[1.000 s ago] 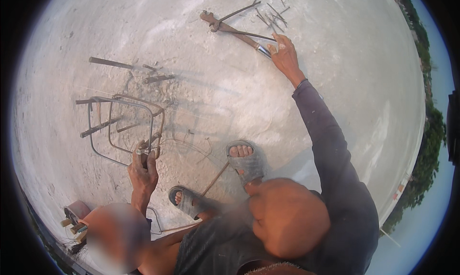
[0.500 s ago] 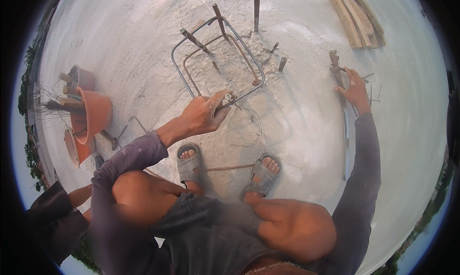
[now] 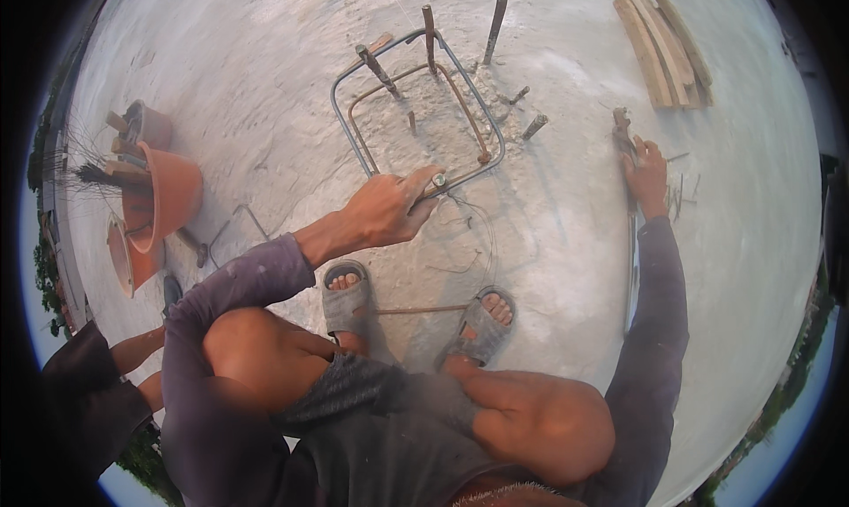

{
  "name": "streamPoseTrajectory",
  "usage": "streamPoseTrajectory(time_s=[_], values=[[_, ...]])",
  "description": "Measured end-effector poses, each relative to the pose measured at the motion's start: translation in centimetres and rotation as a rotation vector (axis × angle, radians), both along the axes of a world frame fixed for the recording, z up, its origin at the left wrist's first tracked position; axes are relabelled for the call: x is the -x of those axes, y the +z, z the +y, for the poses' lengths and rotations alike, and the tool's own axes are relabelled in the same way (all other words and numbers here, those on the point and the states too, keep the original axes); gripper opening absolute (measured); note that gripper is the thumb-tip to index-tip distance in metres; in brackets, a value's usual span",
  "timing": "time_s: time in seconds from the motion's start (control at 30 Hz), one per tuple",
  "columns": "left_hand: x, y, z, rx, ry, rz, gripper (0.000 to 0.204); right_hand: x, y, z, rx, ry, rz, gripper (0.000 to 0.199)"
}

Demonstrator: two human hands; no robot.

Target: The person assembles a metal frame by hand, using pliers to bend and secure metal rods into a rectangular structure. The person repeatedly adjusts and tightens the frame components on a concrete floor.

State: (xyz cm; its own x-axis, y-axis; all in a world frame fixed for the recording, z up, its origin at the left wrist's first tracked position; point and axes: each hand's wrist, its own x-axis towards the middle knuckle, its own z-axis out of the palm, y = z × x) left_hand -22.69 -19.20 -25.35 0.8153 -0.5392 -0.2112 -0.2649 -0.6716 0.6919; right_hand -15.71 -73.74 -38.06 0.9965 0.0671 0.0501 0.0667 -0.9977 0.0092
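Note:
My left hand (image 3: pixel 386 210) is closed at the near side of a grey, square-bent steel stirrup (image 3: pixel 475 91), its fingers around an upright rebar end (image 3: pixel 439 181). Inside the stirrup lies a smaller rusty ring (image 3: pixel 357 134), lower down. Both rings surround upright rebars (image 3: pixel 430 40) rising from rough concrete. Far to the right, my right hand (image 3: pixel 649 176) closes on the upper part of a long rusty metal tool (image 3: pixel 623 127) lying on the floor. Its exact kind is unclear, and my hand and sleeve hide much of its shaft.
Orange buckets (image 3: pixel 176 193) with wooden handles and wire stand at left, a person's leg (image 3: pixel 140 352) behind them. Wooden planks (image 3: pixel 659 52) lie far right. Another rebar (image 3: pixel 495 30) and short stubs (image 3: pixel 535 127) stick up. Loose wire (image 3: pixel 489 228) and a rod (image 3: pixel 420 310) lie near my sandals.
My right hand's fingers have come in from a loose reach to close around the rusty tool. My left hand stays at the stirrup. The view has shifted slightly.

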Motion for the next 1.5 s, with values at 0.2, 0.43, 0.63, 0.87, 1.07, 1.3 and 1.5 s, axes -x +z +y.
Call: streamPoseTrajectory(time_s=[0.2, 0.43, 0.63, 0.87, 1.07, 1.3, 1.5], values=[[0.0, 0.0, -0.1, 0.001, 0.013, 0.026, 0.051, 0.9, -2.6, 1.6, -0.186, -0.063, -0.197, 0.061], [0.0, 0.5, -0.3, 0.012, 0.006, -0.005, 0.050, 1.4, -2.5, 4.4, -0.123, -0.183, -0.232, 0.066], [-0.2, 1.3, -0.5, -0.007, 0.003, 0.010, 0.049, 1.8, -2.1, 5.7, -0.058, -0.249, -0.220, 0.065], [-0.3, 0.9, -0.4, -0.005, -0.009, -0.030, 0.049, 3.5, 5.9, 1.2, -1.143, -0.447, 0.069, 0.067], [-0.1, 0.4, -0.2, 0.014, 0.011, -0.018, 0.047, 8.8, 19.1, 8.4, -2.063, -0.073, 0.257, 0.062], [-0.2, -0.6, 0.1, 0.028, -0.040, -0.118, 0.046, 15.1, 18.1, 28.1, -1.011, -0.124, 1.161, 0.060], [-0.3, -0.1, 0.3, 0.042, -0.026, -0.028, 0.044, 16.7, 17.8, 29.5, -1.216, -0.185, 1.213, 0.045]])
